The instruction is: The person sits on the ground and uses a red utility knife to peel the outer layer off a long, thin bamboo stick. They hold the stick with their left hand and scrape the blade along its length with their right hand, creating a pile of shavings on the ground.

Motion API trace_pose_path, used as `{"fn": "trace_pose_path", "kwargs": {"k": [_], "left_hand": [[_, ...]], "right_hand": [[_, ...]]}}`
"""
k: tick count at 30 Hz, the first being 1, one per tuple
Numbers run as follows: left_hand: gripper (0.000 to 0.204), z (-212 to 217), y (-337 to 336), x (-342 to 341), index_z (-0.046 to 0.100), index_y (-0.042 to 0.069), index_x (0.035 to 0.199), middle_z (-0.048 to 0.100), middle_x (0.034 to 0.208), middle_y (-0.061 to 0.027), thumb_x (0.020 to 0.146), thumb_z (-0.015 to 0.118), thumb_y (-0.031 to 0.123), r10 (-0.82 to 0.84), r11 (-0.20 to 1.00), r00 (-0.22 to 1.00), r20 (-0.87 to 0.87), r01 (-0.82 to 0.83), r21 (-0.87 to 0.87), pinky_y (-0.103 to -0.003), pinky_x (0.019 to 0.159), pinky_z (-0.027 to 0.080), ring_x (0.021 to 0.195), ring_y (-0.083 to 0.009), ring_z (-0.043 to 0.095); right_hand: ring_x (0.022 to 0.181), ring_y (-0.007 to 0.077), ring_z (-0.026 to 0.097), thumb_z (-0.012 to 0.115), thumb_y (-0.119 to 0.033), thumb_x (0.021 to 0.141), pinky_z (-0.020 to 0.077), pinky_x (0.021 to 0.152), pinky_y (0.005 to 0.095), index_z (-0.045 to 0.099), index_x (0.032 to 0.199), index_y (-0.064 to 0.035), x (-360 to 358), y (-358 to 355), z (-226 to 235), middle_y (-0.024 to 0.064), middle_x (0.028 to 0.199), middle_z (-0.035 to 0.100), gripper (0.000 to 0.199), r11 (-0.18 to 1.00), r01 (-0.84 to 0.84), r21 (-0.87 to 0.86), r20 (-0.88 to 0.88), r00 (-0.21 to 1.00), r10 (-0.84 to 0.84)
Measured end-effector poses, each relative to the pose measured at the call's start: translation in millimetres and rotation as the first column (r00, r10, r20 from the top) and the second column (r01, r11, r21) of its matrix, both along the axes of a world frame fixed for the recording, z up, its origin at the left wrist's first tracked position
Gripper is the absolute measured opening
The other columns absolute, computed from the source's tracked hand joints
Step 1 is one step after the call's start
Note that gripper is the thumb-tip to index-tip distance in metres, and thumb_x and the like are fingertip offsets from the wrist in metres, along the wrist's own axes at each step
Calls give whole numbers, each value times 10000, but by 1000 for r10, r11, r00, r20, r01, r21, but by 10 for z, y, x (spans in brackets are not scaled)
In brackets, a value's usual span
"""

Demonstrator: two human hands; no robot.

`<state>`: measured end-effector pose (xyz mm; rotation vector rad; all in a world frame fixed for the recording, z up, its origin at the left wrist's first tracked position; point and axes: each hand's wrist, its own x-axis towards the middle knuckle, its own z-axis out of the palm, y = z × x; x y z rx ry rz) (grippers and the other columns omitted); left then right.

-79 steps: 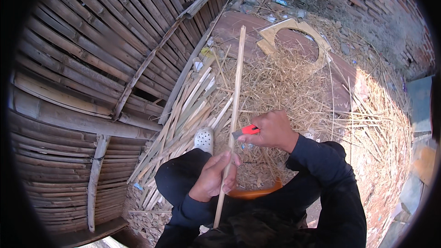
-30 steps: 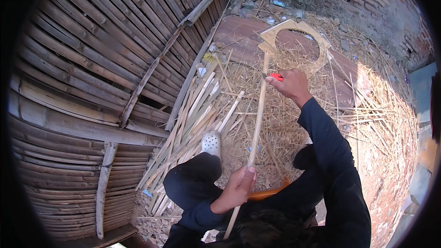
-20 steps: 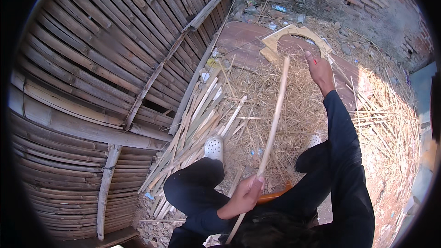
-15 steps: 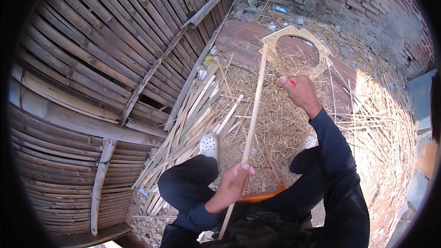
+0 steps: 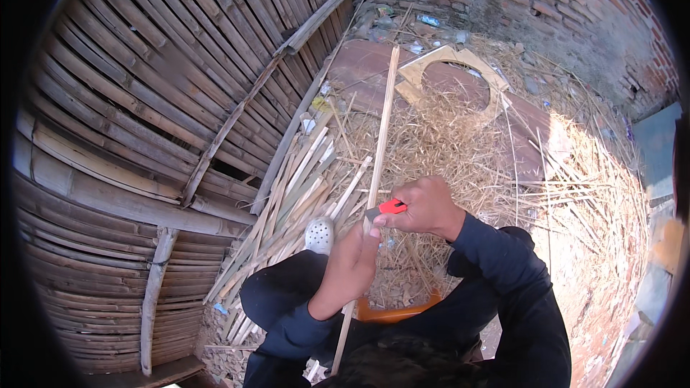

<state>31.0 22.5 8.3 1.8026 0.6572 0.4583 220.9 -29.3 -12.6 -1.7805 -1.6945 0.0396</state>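
A long, pale bamboo strip point(image 5: 383, 126) runs up from my lap toward the far boards. My left hand point(image 5: 350, 264) is closed around it, the thumb lying along the strip near its middle. In my right hand point(image 5: 424, 207) is a red-handled utility knife point(image 5: 392, 206), gripped with the fingers curled round it. Its grey blade end lies against the strip, just above my left thumb. The two hands are close together in front of my knees.
Cut bamboo strips point(image 5: 287, 197) lie heaped at the left beside a white clog point(image 5: 319, 236). Shavings point(image 5: 460, 144) cover the ground around a wooden board with a round cutout point(image 5: 411, 72). A bamboo wall point(image 5: 144, 72) stands left, a brick wall point(image 5: 532, 0) behind. Something orange point(image 5: 402, 312) sits beneath me.
My right hand has come down and left with the knife, from beside the strip's far end to the strip's middle. My left hand now sits higher on the strip.
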Motion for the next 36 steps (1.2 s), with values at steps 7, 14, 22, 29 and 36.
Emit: {"fn": "trace_pose_path", "kwargs": {"k": [7,14,22,29,36], "left_hand": [[202,-98,-27,-12,521,-3,1042,490,649,-146,989,449,178,49,993,997,-59,-42,114,-330,565,411,552,-209,461],[183,-133,12,-27,540,29,1030,565,697,-180,973,433,167,36,999,991,-131,-35,15,-425,593,432,637,-355,586],[159,-111,-16,-136,529,29,1022,552,650,-161,970,448,155,29,999,986,-161,-31,-9,-402,555,427,581,-331,579],[146,-70,-42,-122,513,25,1001,523,608,-166,970,456,156,-14,1000,984,-180,12,-9,-399,519,416,549,-338,572],[150,-19,-145,-155,492,18,1018,557,649,-189,970,461,157,-73,997,983,-170,76,10,-439,531,432,599,-382,595]], "right_hand": [[436,292,552,645,-698,687,410,423,385,560,513,-88,-7,90,-162,85,467,519,640,1000,2,-6,119,993,-1],[430,269,575,621,-711,702,441,427,366,643,556,-112,265,318,-269,75,477,562,617,976,198,-86,118,975,-188],[444,269,582,626,-700,705,453,448,368,647,572,-122,179,367,-284,74,483,564,594,989,115,-92,136,985,-102],[492,285,597,590,-711,722,451,467,403,653,572,-105,454,455,-277,96,472,548,627,952,293,-84,142,950,-280],[497,314,589,533,-717,769,439,476,429,673,596,-88,778,480,-277,121,489,557,667,931,363,-29,203,915,-350]]}}
